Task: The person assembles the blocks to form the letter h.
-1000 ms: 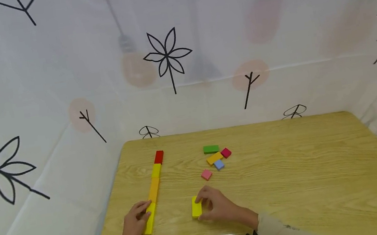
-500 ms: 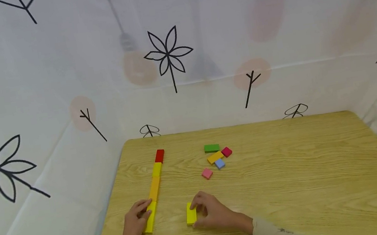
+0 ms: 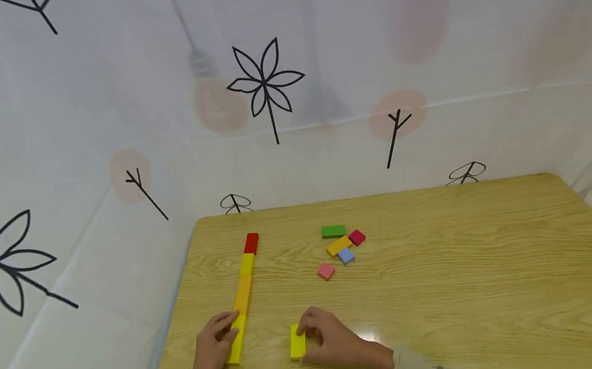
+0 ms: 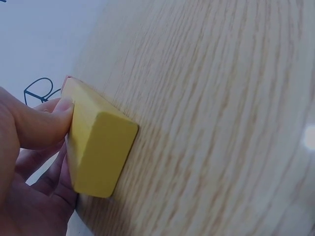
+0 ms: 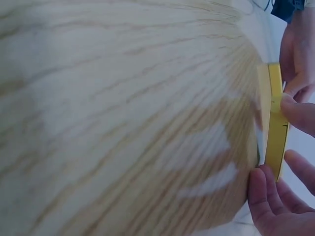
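A straight row of blocks runs along the left of the table: a red block [image 3: 251,243] farthest, then a yellow block [image 3: 247,264], an orange block [image 3: 243,294] and a long yellow block [image 3: 237,344] nearest. My left hand [image 3: 213,345] pinches that nearest yellow block, thumb on one side as the left wrist view shows. Right of the row, my right hand [image 3: 332,340] holds a loose yellow block [image 3: 296,345] between thumb and fingers, apart from the row. The right wrist view shows this yellow block [image 5: 278,140] on edge between the fingertips.
Farther back lie a green block [image 3: 333,231], an orange block [image 3: 338,246], a crimson block [image 3: 357,237], a blue block [image 3: 346,256] and a pink block [image 3: 326,271]. A patterned white cloth [image 3: 327,161] hangs behind the wooden table [image 3: 487,271].
My right hand has moved left and slightly nearer with the yellow block, closer to the row. My left hand stays on the row's nearest yellow block.
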`<state>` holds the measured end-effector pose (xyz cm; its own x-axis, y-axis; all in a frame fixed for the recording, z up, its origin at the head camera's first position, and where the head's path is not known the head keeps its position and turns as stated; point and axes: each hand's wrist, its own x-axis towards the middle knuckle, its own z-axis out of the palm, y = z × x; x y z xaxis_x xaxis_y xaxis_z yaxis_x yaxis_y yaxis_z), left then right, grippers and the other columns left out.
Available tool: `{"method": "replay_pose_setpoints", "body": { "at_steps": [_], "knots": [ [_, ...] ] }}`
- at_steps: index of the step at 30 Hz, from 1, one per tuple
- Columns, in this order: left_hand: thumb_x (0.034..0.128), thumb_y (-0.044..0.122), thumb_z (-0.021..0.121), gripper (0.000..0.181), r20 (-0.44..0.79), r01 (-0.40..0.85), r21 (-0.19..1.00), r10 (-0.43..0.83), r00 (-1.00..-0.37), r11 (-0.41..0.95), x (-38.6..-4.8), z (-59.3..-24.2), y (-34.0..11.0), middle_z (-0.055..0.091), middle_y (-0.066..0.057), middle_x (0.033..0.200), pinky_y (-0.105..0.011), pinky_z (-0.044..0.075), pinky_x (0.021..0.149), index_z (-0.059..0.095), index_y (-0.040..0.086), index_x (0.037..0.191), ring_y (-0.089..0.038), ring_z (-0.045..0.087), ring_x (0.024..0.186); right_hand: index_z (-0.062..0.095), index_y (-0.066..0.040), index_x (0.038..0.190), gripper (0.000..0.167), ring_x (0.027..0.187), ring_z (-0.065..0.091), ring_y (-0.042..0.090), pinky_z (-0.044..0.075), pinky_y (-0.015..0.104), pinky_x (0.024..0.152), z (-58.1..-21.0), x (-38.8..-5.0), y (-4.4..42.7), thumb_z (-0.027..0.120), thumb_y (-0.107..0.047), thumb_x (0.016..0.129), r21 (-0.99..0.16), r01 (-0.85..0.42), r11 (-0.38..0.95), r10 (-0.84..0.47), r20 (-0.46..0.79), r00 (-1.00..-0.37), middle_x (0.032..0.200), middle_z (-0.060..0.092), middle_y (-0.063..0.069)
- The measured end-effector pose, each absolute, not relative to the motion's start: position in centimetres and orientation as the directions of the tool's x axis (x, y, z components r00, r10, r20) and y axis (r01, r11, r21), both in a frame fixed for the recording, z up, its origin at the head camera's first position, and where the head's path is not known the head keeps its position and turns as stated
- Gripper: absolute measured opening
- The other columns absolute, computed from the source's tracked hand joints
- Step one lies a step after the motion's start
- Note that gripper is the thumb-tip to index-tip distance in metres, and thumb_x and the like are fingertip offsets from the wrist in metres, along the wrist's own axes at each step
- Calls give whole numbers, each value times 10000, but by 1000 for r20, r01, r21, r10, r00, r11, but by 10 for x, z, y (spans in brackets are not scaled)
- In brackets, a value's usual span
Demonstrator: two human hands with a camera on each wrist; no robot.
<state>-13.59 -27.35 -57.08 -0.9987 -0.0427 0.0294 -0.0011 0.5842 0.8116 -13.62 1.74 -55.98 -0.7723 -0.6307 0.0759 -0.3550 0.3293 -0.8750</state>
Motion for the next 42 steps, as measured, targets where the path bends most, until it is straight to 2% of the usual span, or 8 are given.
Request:
{"method": "replay_pose_setpoints", "body": {
  "at_steps": [12, 22, 29, 37, 42],
  "knots": [
    [863, -34, 646, 355, 48, 18, 802, -35, -998, 598, -137, -574, -274, 606, -73, 1177, -397, 503, 861, 673, 81, 1198, -266, 584, 1072, 632, -102, 1003, 338, 810, 485, 124, 435, 168, 661, -569, -132, 12, 823, -202, 743, -840, -406, 361, -595, 127, -793, 999, 481, -13],
    [851, -32, 662, 362, 52, 12, 795, -48, -998, 606, -137, -573, -275, 611, -75, 1172, -377, 508, 849, 680, 91, 1191, -260, 591, 1057, 627, -111, 1005, 342, 824, 476, 120, 420, 165, 656, -564, -129, 10, 827, -189, 737, -848, -375, 374, -587, 97, -804, 1038, 469, -10],
    [864, -20, 651, 353, 30, -1, 807, -42, -999, 590, -136, -573, -273, 601, -79, 1185, -372, 513, 843, 675, 90, 1199, -262, 590, 1056, 630, -108, 1044, 345, 858, 480, 116, 425, 182, 707, -560, -129, 14, 802, -226, 769, -847, -364, 387, -596, 71, -800, 1083, 454, -9],
    [857, -23, 658, 359, 35, -4, 798, -53, -998, 603, -135, -573, -273, 609, -57, 1174, -342, 520, 819, 680, 100, 1194, -245, 594, 1040, 636, -150, 1082, 316, 935, 512, 146, 470, 271, 789, -556, -138, 23, 752, -280, 818, -850, -329, 412, -566, 45, -823, 1123, 457, -34],
    [869, -18, 645, 366, 9, -23, 813, -53, -999, 582, -135, -572, -273, 601, -58, 1195, -334, 519, 828, 667, 103, 1214, -249, 586, 1067, 633, -112, 1072, 295, 936, 517, 225, 486, 327, 774, -547, -147, 32, 751, -223, 825, -833, -359, 422, -529, 95, -843, 1112, 463, -17]
  ]
}}
